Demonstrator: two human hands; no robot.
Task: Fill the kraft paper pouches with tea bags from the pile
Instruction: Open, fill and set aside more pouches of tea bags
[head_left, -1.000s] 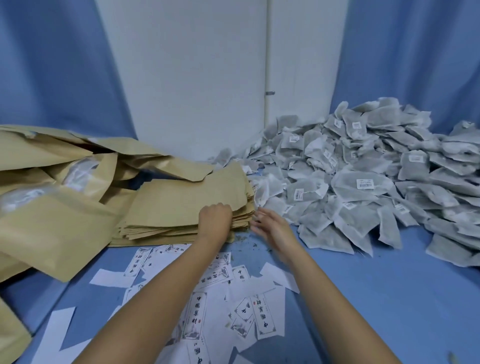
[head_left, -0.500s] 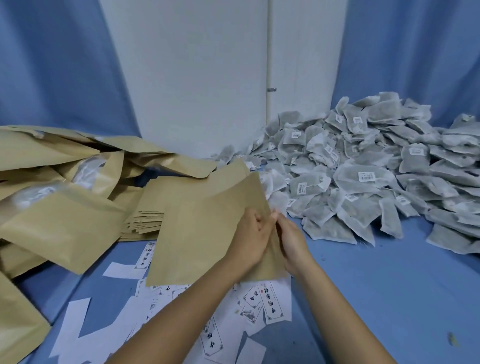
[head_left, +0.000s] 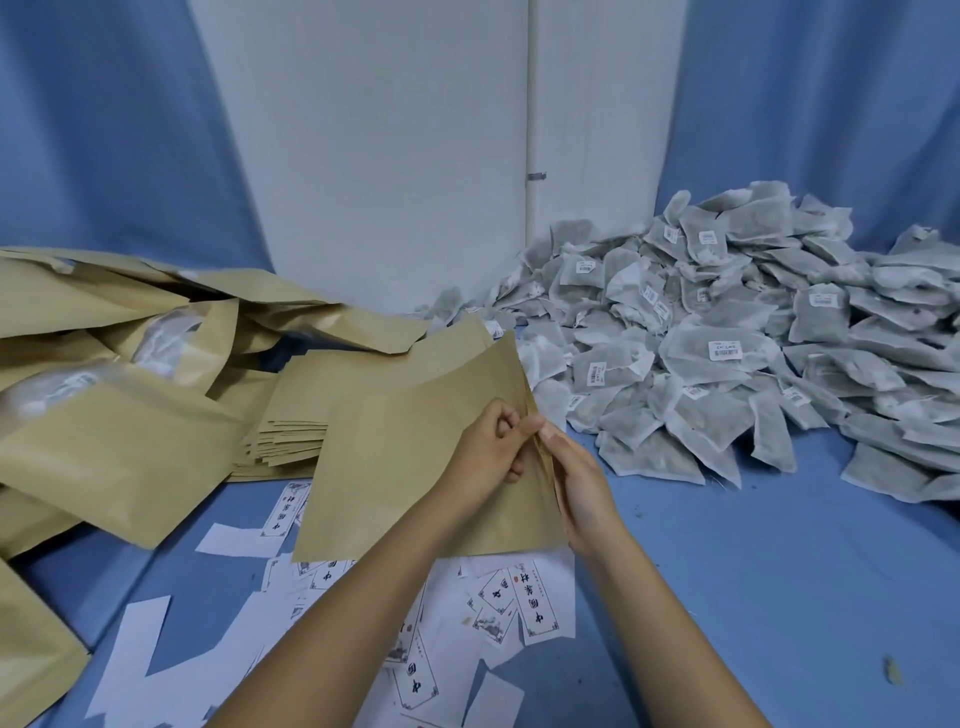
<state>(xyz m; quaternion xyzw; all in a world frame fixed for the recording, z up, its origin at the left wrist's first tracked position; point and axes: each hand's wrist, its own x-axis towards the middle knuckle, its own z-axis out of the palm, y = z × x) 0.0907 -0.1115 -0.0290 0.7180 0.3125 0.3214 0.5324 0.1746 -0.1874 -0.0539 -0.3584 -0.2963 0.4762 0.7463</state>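
the kraft paper pouch (head_left: 410, 467) is now up off the stack (head_left: 291, 410) where both hands were. left hand (head_left: 485, 454) and right hand (head_left: 582, 486) pinch its right edge, near the tea bag pile (head_left: 727, 364).

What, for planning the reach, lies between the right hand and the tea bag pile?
Head view: only a narrow strip of blue surface separates right hand from tea bag pile.
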